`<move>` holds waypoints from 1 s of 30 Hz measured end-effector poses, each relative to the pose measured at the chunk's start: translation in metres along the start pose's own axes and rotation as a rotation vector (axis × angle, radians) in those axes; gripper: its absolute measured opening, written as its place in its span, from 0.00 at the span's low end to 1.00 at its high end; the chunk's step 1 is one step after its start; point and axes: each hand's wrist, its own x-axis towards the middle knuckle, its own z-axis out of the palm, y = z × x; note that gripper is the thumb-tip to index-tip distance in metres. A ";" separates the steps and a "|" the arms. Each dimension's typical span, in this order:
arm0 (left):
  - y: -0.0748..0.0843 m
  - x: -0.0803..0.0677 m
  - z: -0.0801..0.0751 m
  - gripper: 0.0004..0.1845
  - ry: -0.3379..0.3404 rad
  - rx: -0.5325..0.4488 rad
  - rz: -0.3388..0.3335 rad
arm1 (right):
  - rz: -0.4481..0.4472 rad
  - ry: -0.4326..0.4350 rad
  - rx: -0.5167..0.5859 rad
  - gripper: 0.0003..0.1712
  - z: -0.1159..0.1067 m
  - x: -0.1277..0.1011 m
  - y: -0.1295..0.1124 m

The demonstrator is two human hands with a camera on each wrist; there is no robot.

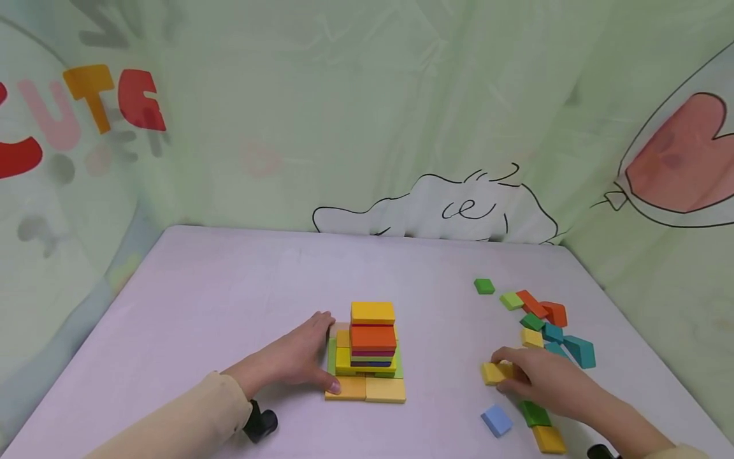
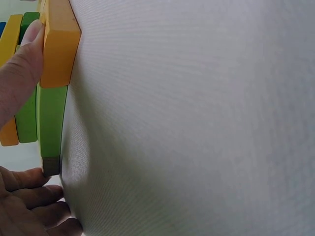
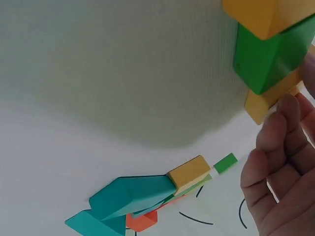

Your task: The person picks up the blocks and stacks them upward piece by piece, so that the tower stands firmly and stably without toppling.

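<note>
I read this as the fetch step — my left hand (image 1: pixel 298 360), fingers flat, steadies the block tower (image 1: pixel 369 357) at centre while my right hand (image 1: pixel 539 379) pinches a yellow block (image 1: pixel 494 372) at three o'clock, which next calls for a level placement on top.

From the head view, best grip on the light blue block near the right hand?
Probably pinch the light blue block across its two opposite side edges, coming straight down from above. It lies flat on the table, low and square, with bare table round it and the green block a small gap to its right.
</note>
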 end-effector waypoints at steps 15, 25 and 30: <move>0.000 0.000 0.000 0.63 0.005 0.006 -0.002 | 0.035 -0.043 0.054 0.20 -0.004 0.002 0.027; 0.001 -0.001 0.000 0.63 0.005 -0.004 0.004 | -0.098 0.171 -0.022 0.16 -0.015 0.001 -0.005; 0.001 -0.001 -0.001 0.63 0.008 0.005 0.009 | -0.349 0.479 -0.059 0.20 -0.038 0.000 -0.050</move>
